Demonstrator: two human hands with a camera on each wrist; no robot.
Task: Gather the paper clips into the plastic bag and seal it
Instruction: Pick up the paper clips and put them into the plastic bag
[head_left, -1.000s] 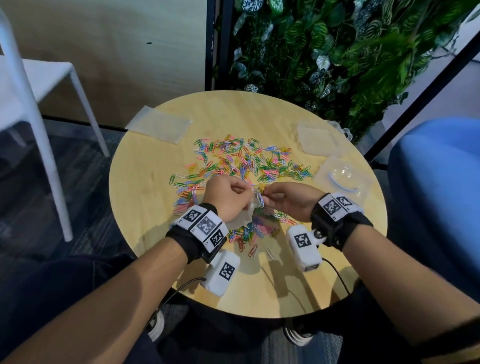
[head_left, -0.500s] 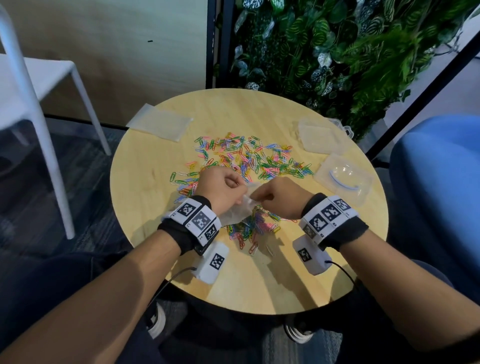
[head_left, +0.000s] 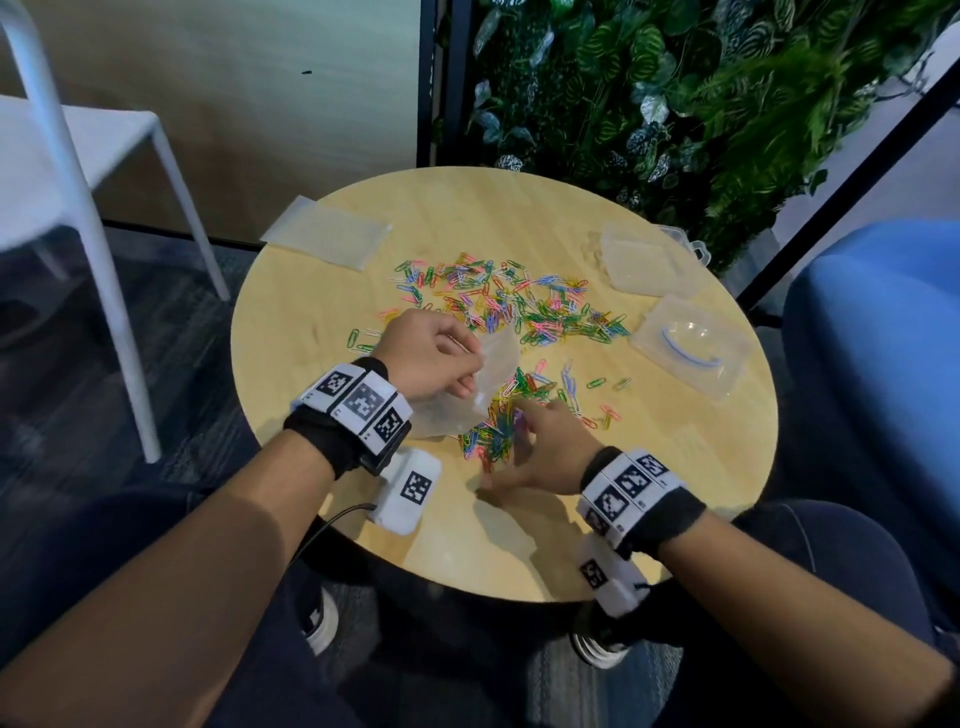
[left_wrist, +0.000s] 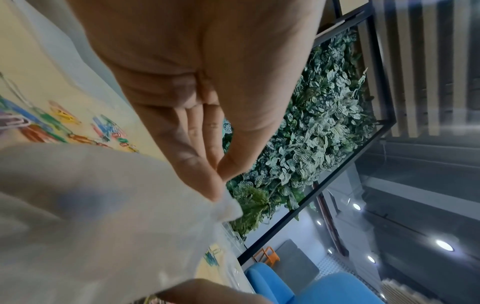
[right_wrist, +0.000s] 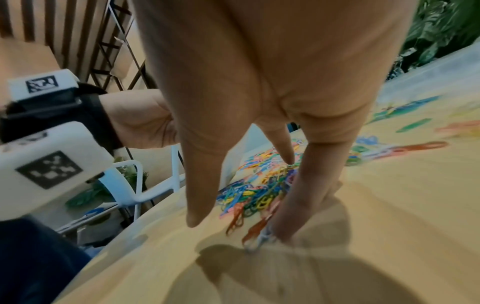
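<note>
Round wooden counter (head_left: 675, 467), plant wall (head_left: 675, 93) behind. Left wrist view: left hand (left_wrist: 197, 102) pinches plastic bag (left_wrist: 103, 205). Right hand (head_left: 540, 457) spread over paper clips (head_left: 493, 431).

Left hand (head_left: 426, 358) raised, wrist bent, thumb and fingers (left_wrist: 205, 185) pinched together; right hand (head_left: 540, 452) lowered palm-down, fingers (right_wrist: 298, 205) spread, tips pointing downward.

Small wire paper clips (head_left: 511, 306) — green, pink, blue, yellow, white, orange — on a pale yellow wooden round table (head_left: 519, 530); clear frosted plastic bag (head_left: 493, 364); black wristbands (head_left: 332, 436) bearing black-and-white square markers.
</note>
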